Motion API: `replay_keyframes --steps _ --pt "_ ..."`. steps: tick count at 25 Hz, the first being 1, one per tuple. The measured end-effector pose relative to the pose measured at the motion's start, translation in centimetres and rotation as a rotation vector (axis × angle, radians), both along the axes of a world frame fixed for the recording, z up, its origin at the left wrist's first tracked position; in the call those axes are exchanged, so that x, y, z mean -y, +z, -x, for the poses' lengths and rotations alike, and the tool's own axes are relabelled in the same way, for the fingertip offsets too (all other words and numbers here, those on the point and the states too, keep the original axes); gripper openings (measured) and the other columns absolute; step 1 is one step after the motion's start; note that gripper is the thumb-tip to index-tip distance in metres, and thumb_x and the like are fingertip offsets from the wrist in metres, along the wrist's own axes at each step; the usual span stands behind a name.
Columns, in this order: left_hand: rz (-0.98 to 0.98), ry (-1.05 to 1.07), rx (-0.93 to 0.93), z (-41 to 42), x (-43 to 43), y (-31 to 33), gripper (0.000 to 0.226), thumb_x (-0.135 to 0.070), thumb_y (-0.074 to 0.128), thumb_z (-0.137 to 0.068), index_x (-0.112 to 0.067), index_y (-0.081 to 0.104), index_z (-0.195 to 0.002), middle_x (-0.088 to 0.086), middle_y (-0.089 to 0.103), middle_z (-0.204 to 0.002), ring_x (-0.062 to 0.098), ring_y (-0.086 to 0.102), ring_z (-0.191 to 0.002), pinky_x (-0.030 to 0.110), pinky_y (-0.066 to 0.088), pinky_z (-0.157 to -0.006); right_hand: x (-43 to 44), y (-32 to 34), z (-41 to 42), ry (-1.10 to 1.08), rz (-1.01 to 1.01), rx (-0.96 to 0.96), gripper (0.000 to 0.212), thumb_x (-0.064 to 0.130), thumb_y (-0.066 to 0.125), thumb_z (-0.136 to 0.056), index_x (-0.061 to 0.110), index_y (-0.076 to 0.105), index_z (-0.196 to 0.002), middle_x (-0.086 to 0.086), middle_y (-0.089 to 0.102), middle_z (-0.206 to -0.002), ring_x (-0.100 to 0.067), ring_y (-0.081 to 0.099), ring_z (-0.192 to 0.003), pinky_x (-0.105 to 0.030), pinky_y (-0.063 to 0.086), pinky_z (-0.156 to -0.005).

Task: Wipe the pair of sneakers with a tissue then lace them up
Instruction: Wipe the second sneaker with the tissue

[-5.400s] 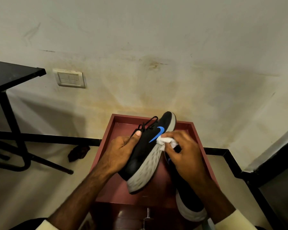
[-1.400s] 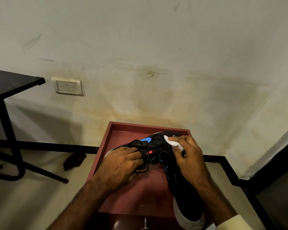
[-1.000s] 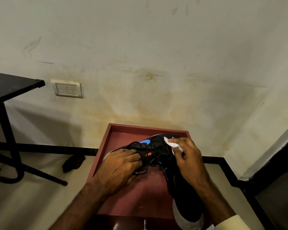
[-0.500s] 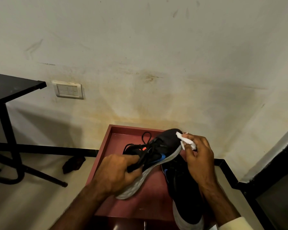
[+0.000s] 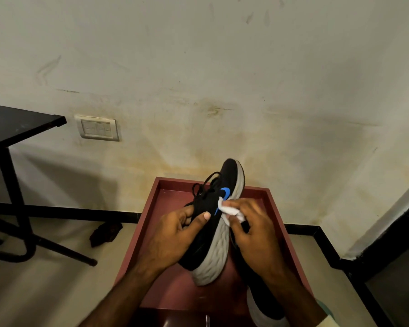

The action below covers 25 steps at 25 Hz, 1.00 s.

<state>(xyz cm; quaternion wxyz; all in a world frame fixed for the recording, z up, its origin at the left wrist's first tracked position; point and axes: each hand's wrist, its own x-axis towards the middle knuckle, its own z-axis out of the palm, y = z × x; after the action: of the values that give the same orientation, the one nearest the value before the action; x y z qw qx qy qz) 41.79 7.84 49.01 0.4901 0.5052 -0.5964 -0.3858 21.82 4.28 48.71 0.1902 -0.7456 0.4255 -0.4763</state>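
Note:
My left hand (image 5: 175, 234) grips a black sneaker (image 5: 219, 220) with a blue logo and a pale grey sole, held on its side above the dark red tray-top table (image 5: 165, 213), toe pointing away. Loose black laces (image 5: 204, 184) stick out near its top. My right hand (image 5: 253, 234) pinches a white tissue (image 5: 229, 211) and presses it against the sneaker's side by the logo. The second black sneaker (image 5: 265, 300) lies on the table under my right forearm, largely hidden.
The table stands against a stained wall with a switch plate (image 5: 97, 128). A black table (image 5: 12, 128) on a metal frame is at the left. A dark crumpled object (image 5: 106, 232) lies on the floor by the skirting. A dark ledge (image 5: 392, 256) runs at the right.
The sneaker has been turned from lying laces-up to its side with the sole facing right and raised. The tissue has gone from the toe area to the side by the logo.

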Motion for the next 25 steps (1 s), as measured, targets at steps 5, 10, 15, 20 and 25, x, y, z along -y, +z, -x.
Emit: replay_keyframes --steps 5,10,15,20,25 --pt "0.001 0.121 0.047 -0.8 1.2 -1.2 0.029 -0.041 0.063 -0.101 -0.024 0.076 -0.12 -0.006 0.081 -0.096 0.012 0.078 -0.089 0.042 0.063 -0.083 -1.6 -1.2 -0.7 0.352 -0.099 -0.185 0.031 0.003 0.061 -0.1 0.023 0.072 -0.121 0.012 0.065 -0.12 -0.005 0.063 -0.118 -0.028 0.052 -0.098" --pt "-0.09 0.283 -0.257 -0.8 2.4 -0.8 0.021 -0.034 0.066 -0.1 -0.022 0.076 -0.114 -0.001 0.082 -0.096 0.017 0.079 -0.091 0.044 0.064 -0.086 -3.7 -2.8 -1.4 0.546 0.097 -0.522 0.033 0.01 0.055 -0.103 0.027 0.067 -0.129 0.009 0.057 -0.12 -0.01 0.055 -0.113 -0.033 0.049 -0.095" --pt "-0.245 0.313 -0.669 -1.0 2.9 0.2 0.025 -0.022 0.071 -0.096 -0.001 0.078 -0.108 0.018 0.08 -0.1 0.033 0.077 -0.095 0.042 0.059 -0.089 -3.6 -0.9 -0.7 0.129 0.272 -0.192 0.035 -0.001 0.063 -0.098 0.019 0.07 -0.126 0.007 0.061 -0.121 -0.007 0.059 -0.116 -0.026 0.05 -0.096" --pt "-0.294 0.16 -0.894 0.1 1.5 0.8 0.033 -0.022 0.07 -0.095 0.008 0.076 -0.107 0.028 0.075 -0.113 0.039 0.073 -0.108 0.047 0.057 -0.102 -3.7 -0.4 -1.3 -0.032 0.263 -0.018 0.035 0.001 0.059 -0.097 0.02 0.07 -0.124 0.006 0.063 -0.122 -0.014 0.062 -0.117 -0.035 0.053 -0.096" --pt "-0.258 -0.136 -0.699 0.7 0.2 1.2 0.045 -0.02 0.081 -0.084 0.003 0.072 -0.121 0.026 0.072 -0.122 0.039 0.071 -0.115 0.042 0.059 -0.1 -2.8 0.2 -0.1 -0.13 0.273 0.062 0.033 0.002 0.053 -0.099 0.013 0.071 -0.124 0.001 0.064 -0.122 -0.015 0.063 -0.118 -0.038 0.055 -0.095"
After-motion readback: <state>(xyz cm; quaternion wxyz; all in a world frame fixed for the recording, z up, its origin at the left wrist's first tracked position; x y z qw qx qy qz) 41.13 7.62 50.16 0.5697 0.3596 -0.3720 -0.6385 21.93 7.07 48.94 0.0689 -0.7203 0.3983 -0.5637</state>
